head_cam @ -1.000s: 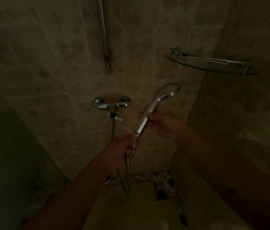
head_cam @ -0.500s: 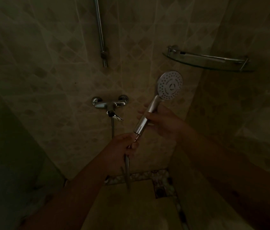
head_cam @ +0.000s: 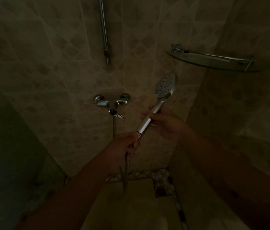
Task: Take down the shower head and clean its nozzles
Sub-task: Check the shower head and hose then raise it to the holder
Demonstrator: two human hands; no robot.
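head view, dim light. shower head (head_cam: 164, 87) is off the wall, held up mid-air in front of the tiled corner, tilted so the face points left and toward the camera. round pale face, dotted with small dark nozzle holes in rings; rim and back look chrome. handle is a smooth satin-metal cylinder tapering into the head, running down-left to a narrower collar at its base.

right hand (head_cam: 165, 122) is clenched around the mid handle, fingers wrapped over the far side, thumb across the near side. left hand (head_cam: 122, 145) grasps the joint just below the collar, fingers curled round the top of the hose (head_cam: 126, 171). hose is ribbed flexible metal, hangs down from the left hand and loops; a second run rises to the mixer.

mixer tap (head_cam: 112, 102) sits on the back wall left of the shower head, polished chrome, two round wall flanges, short lever under the body. above it a straight chrome riser rail (head_cam: 104, 30) with a clamp near its lower end. right of the rail, a curved glass corner shelf (head_cam: 213, 61) with a thin metal guard bar, above the shower head and apart from it.

walls are glossy beige tile with a diamond pattern. floor edge has a pebble-mosaic border (head_cam: 147, 175).
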